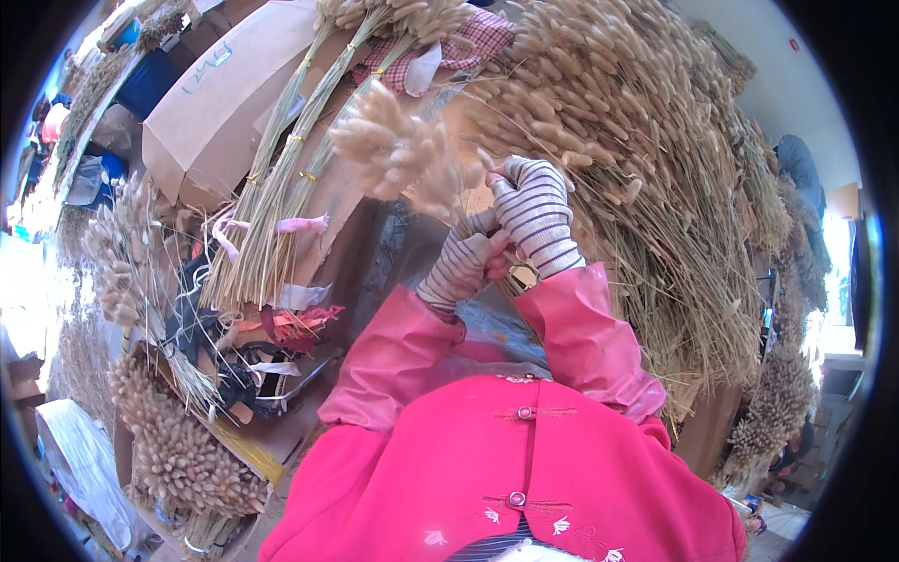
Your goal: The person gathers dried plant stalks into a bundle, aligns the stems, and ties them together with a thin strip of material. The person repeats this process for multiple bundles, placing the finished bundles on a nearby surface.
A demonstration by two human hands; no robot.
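Note:
Dried bunny-tail grass with fluffy tan heads [400, 144] rises as a small bunch from my left hand [467, 256], whose fingers close around the stems. Above and to the right of it, my right hand [537, 211] is bent with its fingertips together at a single seed head [486, 160]. The two hands almost touch. Both wear striped fingerless knit coverings below pink sleeves. A shiny metal loop [521, 276] shows beneath my right hand; what it belongs to is hidden. Stem ends run down below the hands.
A large heap of loose bunny-tail grass [632, 175] lies at the right. Tied bunches [295, 161] rest at the left beside a cardboard box [218, 91]. A red checked cloth [467, 46] lies behind. Ribbon scraps [302, 327] and a box of grass heads [179, 449] are at lower left.

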